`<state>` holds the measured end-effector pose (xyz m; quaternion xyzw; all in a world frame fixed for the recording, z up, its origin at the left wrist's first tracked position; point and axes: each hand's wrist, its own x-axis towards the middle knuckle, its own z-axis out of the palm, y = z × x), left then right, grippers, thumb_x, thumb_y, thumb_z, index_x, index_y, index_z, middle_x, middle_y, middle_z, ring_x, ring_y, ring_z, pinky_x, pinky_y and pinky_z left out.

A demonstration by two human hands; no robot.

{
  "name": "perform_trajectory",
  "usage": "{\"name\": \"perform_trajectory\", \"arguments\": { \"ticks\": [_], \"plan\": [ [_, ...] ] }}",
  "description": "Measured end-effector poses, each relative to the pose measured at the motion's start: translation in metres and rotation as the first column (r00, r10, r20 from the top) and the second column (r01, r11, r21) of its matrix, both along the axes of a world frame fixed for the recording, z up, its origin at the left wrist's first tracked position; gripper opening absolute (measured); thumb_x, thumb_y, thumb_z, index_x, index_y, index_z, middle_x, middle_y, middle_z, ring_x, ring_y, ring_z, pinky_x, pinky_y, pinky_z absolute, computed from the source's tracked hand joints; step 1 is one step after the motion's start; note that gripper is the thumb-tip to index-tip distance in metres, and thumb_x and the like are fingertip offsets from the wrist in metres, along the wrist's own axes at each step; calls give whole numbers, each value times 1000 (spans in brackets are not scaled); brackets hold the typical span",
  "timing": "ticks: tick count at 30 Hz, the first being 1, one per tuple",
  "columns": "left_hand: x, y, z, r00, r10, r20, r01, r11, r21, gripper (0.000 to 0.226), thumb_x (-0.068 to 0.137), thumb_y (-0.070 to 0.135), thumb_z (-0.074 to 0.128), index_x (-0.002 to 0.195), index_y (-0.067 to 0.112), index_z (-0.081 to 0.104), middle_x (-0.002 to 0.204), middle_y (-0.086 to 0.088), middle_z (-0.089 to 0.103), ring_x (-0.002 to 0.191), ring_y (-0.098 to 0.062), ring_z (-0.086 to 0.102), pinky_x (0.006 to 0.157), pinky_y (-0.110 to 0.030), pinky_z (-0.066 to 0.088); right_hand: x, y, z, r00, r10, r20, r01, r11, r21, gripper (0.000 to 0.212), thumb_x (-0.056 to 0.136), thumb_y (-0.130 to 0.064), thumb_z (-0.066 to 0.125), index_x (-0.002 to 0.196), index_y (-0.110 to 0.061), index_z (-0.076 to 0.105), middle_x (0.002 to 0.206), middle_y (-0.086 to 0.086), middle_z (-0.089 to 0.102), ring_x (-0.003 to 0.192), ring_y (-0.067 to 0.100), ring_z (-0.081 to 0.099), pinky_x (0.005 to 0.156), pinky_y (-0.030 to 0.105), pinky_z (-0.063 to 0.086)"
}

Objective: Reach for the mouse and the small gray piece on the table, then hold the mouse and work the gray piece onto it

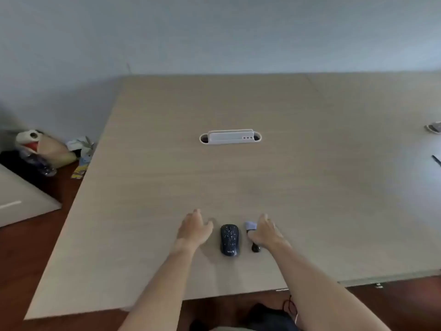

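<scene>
A dark computer mouse [229, 239] with light speckles lies on the light wooden table [229, 182], near its front edge. My left hand [194, 229] hovers just left of the mouse with relaxed fingers and holds nothing. Just right of the mouse, my right hand [265, 231] grips a small object [251, 226] with a pale bluish top and a dark lower end that pokes out below the hand at the table surface.
A white cable-port box [230, 137] sits in an oval slot mid-table. At the far right edge lie a small grey item [434, 127] and a dark thin stick [436, 160]. Bags and clutter [45, 149] lie on the floor at left.
</scene>
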<state>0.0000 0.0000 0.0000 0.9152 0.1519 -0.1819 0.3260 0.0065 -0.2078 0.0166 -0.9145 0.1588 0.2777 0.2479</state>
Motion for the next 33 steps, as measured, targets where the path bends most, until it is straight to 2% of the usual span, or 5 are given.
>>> {"name": "perform_trajectory", "arguments": {
  "ticks": [4,12,16,23,33],
  "plan": [
    [-37,-35,-23,988,131,-79,-140,983,-119,53,81,44,61,126,18,48,121,-2,57,112,-22,56,97,-37,49,-19,-6,-20,985,-172,-11,172,985,18,47,78,-33,61,112,-6,43,97,5,52,98,31,60,73,36,44],
    [-67,-95,-28,951,307,24,-306,951,-50,67,61,68,68,106,26,42,103,11,48,106,-18,51,84,-32,46,-32,-20,-47,994,-108,-5,108,991,79,21,79,-22,54,98,-12,54,92,3,55,83,29,54,65,31,38],
    [-66,-101,-36,940,335,64,-336,942,6,62,66,58,73,108,22,44,105,8,51,107,-21,52,81,-35,49,-30,-35,-48,986,-147,80,122,958,258,9,78,-14,53,71,-16,48,73,2,53,69,25,49,51,30,33],
    [-61,-105,-38,931,365,34,-366,929,60,65,67,56,72,110,17,43,113,0,53,109,-25,53,78,-37,50,-32,-42,-41,968,-179,175,85,893,442,11,81,-12,65,90,-17,68,72,1,67,71,20,61,59,25,43],
    [-64,-102,-36,940,339,37,-340,940,21,53,72,47,71,107,21,41,113,1,52,110,-24,51,80,-39,50,-35,-48,-42,948,-201,248,104,929,354,14,82,-8,60,91,-15,68,83,-1,66,81,20,60,65,26,40]
  ]
}}
